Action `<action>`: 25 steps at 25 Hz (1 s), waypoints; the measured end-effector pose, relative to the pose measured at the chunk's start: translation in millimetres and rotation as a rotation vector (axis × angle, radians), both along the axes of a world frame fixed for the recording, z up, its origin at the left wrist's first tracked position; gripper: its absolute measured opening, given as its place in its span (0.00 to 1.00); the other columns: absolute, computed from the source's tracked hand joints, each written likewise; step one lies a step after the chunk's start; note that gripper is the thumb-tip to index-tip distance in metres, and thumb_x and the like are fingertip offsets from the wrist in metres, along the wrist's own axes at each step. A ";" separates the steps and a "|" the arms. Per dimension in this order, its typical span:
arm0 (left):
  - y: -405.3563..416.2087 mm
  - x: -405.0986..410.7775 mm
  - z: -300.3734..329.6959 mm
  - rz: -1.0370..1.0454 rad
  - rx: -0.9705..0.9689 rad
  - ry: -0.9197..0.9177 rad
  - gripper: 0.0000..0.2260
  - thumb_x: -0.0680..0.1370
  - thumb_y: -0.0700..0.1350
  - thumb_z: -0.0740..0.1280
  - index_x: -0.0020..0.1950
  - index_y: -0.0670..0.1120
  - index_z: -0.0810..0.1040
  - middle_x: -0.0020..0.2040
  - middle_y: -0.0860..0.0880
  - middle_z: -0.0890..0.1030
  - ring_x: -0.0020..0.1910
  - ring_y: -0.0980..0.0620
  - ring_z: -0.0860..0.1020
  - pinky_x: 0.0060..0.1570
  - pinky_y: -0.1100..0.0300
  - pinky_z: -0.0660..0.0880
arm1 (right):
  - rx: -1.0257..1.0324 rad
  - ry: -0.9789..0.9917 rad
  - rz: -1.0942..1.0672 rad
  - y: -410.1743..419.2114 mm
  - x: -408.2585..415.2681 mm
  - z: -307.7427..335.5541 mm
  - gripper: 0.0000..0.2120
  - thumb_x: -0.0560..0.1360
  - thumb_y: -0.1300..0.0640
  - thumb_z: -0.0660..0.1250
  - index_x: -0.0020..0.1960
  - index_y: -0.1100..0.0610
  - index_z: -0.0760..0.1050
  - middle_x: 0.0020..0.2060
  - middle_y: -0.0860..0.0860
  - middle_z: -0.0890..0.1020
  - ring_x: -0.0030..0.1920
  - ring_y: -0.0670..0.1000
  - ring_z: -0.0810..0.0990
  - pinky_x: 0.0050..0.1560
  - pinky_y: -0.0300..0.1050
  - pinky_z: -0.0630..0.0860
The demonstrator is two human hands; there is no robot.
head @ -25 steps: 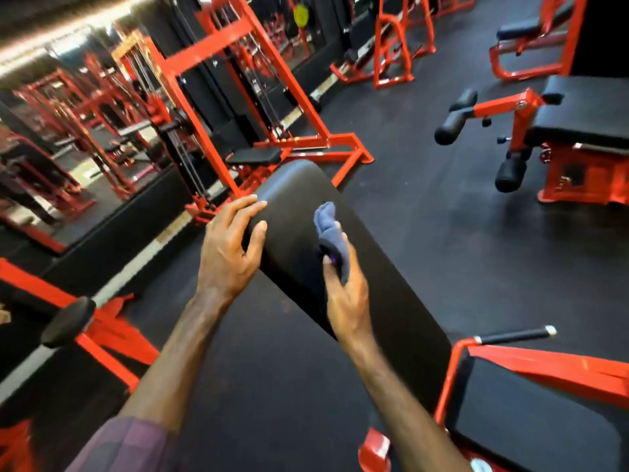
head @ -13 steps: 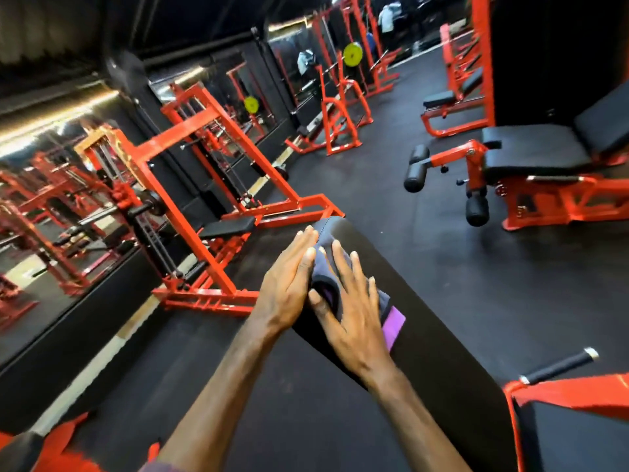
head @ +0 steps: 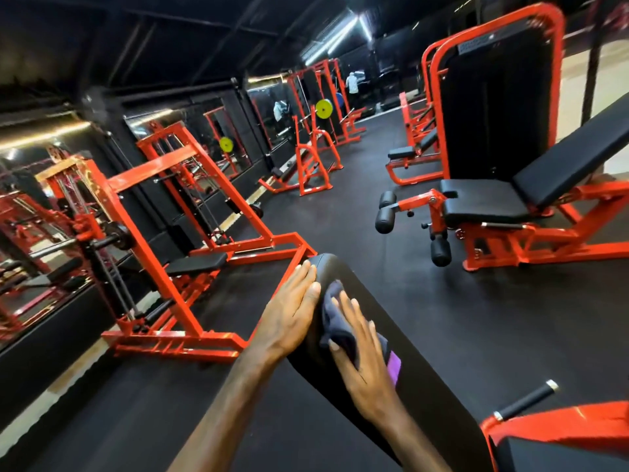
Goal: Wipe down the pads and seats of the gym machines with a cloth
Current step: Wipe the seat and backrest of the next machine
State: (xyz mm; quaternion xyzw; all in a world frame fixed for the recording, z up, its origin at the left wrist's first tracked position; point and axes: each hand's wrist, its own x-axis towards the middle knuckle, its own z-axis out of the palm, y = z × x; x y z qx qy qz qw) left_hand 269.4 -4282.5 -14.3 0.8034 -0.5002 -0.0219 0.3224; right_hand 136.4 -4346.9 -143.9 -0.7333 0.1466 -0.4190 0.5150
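A long black back pad of an inclined bench runs from the lower right up to the frame's middle. A dark grey cloth with a purple edge lies near the pad's top end. My right hand lies flat on the cloth with straight fingers and presses it onto the pad. My left hand rests with straight fingers against the pad's left edge, right beside the cloth.
A red seat frame with a black handle stands at the lower right. A red leg machine with a black seat is to the right. Red cable racks line the mirrored left wall. Black rubber floor lies between them.
The view has tilted upward. My right hand went from holding the bunched cloth in the air to pressing it flat on the pad, and my left hand moved in beside it.
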 end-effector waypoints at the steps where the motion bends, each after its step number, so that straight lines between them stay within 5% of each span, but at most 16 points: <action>1: -2.8 -1.6 3.0 0.006 0.032 -0.036 0.21 0.88 0.47 0.60 0.82 0.47 0.66 0.83 0.55 0.62 0.81 0.67 0.55 0.80 0.67 0.48 | 0.035 0.027 -0.023 -7.9 -1.7 -8.7 0.29 0.86 0.40 0.58 0.84 0.38 0.52 0.83 0.32 0.52 0.84 0.39 0.45 0.84 0.63 0.41; 5: -9.5 -2.1 10.6 0.003 0.119 -0.071 0.23 0.88 0.46 0.60 0.83 0.44 0.64 0.84 0.53 0.60 0.81 0.64 0.52 0.76 0.73 0.45 | 0.183 0.185 -0.004 -37.8 32.9 34.6 0.26 0.82 0.31 0.52 0.75 0.20 0.44 0.81 0.28 0.45 0.82 0.36 0.38 0.83 0.65 0.38; 8: -10.5 -4.0 11.6 0.026 0.100 -0.040 0.22 0.88 0.44 0.61 0.82 0.45 0.66 0.83 0.54 0.61 0.81 0.63 0.55 0.82 0.63 0.48 | 0.058 0.081 0.035 -28.5 21.0 24.5 0.29 0.85 0.38 0.57 0.81 0.27 0.46 0.83 0.30 0.47 0.83 0.39 0.40 0.83 0.62 0.37; 10: -10.1 -6.0 11.1 0.047 0.123 -0.061 0.22 0.88 0.44 0.61 0.83 0.46 0.66 0.83 0.56 0.60 0.82 0.64 0.54 0.80 0.69 0.47 | 0.001 0.028 0.046 -26.2 -3.3 -16.0 0.31 0.87 0.43 0.60 0.84 0.33 0.48 0.84 0.33 0.50 0.84 0.42 0.43 0.83 0.65 0.41; 12: -11.4 -7.0 11.5 0.056 0.157 -0.088 0.23 0.88 0.44 0.61 0.83 0.47 0.65 0.83 0.57 0.59 0.82 0.64 0.53 0.77 0.74 0.45 | 0.065 0.143 0.003 -39.1 1.6 -23.8 0.30 0.86 0.39 0.58 0.83 0.30 0.46 0.83 0.30 0.47 0.84 0.40 0.42 0.83 0.67 0.45; 15: -13.4 -5.5 10.8 0.079 0.172 -0.060 0.24 0.87 0.48 0.61 0.83 0.47 0.64 0.83 0.58 0.59 0.82 0.65 0.53 0.83 0.62 0.49 | 0.120 0.208 -0.017 -61.2 45.1 26.0 0.28 0.83 0.31 0.52 0.79 0.23 0.42 0.82 0.30 0.44 0.84 0.43 0.42 0.82 0.66 0.47; 20: -12.6 -9.1 10.9 0.110 0.178 -0.046 0.28 0.82 0.52 0.58 0.83 0.47 0.65 0.83 0.58 0.60 0.82 0.66 0.54 0.84 0.55 0.52 | -0.102 0.057 0.048 -58.6 23.7 14.3 0.31 0.85 0.37 0.55 0.82 0.28 0.42 0.84 0.33 0.47 0.84 0.43 0.42 0.83 0.61 0.45; 25: -15.0 -13.6 15.1 0.123 0.229 -0.085 0.27 0.83 0.52 0.57 0.84 0.50 0.63 0.83 0.60 0.58 0.82 0.65 0.53 0.83 0.58 0.50 | 0.127 0.214 -0.016 -78.9 61.5 35.6 0.31 0.85 0.34 0.52 0.84 0.34 0.46 0.84 0.36 0.46 0.85 0.47 0.42 0.82 0.66 0.45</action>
